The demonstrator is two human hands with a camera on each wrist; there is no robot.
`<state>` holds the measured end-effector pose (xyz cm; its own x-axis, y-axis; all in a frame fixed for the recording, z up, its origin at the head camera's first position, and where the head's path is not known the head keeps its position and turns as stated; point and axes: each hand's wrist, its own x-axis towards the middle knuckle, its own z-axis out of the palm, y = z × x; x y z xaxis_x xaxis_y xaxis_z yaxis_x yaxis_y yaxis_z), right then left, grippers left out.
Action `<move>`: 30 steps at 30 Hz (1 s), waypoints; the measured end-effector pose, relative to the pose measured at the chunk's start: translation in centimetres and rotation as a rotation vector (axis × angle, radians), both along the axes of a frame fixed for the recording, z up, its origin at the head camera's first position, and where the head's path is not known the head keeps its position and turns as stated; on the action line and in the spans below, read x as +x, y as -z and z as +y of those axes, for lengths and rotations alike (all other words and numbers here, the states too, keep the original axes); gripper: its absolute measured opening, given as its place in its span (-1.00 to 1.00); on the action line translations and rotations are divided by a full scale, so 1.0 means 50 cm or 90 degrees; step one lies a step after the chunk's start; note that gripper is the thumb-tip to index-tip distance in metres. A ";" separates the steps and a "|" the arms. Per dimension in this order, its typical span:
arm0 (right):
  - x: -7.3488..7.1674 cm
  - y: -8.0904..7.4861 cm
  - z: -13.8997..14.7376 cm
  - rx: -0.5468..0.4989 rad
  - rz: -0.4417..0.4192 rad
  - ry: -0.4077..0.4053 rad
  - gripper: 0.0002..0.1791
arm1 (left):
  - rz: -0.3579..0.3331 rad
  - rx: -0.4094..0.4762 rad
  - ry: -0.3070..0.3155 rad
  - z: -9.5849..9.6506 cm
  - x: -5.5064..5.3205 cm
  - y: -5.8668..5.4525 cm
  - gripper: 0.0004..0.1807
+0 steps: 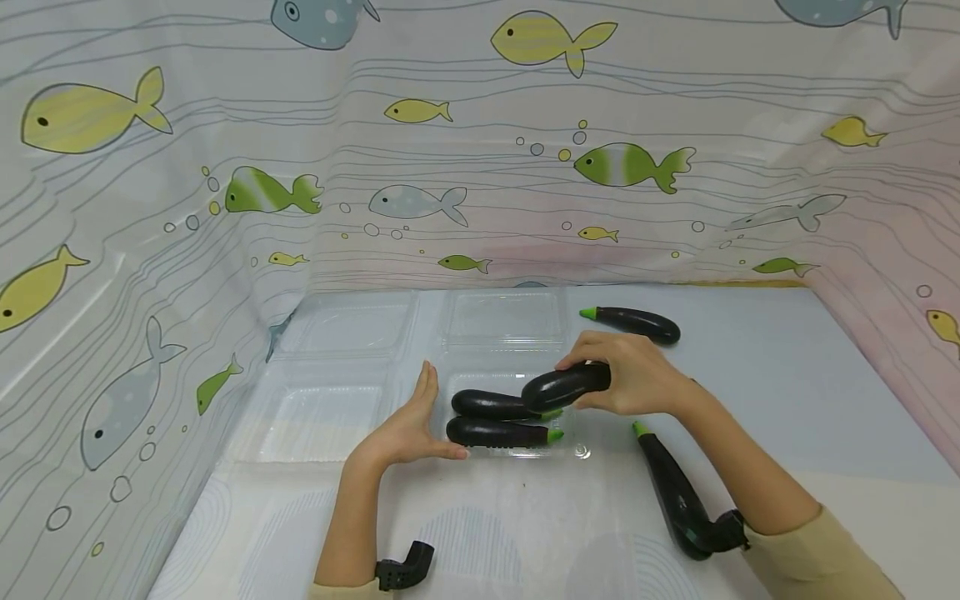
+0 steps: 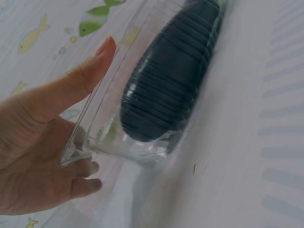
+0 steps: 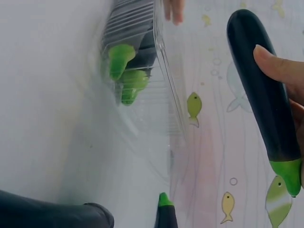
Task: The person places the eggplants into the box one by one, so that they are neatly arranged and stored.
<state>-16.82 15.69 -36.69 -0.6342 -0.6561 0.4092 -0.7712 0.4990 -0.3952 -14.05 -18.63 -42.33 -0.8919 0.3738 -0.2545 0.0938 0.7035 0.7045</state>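
Observation:
In the head view, two dark eggplants [image 1: 495,432] with green tips lie side by side in a clear plastic box [image 1: 582,452]. My left hand [image 1: 405,429] is at the box's left end, its fingers extended and the thumb along the front corner. The left wrist view shows that thumb [image 2: 85,83] against the rim, and an eggplant [image 2: 168,78] through the ribbed wall. Above the box's right half, my right hand [image 1: 637,375] grips a third eggplant [image 1: 558,388] between thumb and fingers. Its green tip [image 3: 286,173] points away from the box.
One eggplant [image 1: 637,324] lies at the back right, another [image 1: 671,492] beside the right forearm. A clear lid section [image 1: 502,315] lies behind the box. To the left sits a second clear box [image 1: 322,425] with its lid section [image 1: 348,325] behind. Fish-printed sheeting [image 1: 450,167] surrounds the table.

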 end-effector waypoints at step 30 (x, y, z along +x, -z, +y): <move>-0.032 0.035 -0.078 -0.050 0.005 0.049 -0.51 | 0.002 0.002 0.005 -0.001 0.000 -0.001 0.52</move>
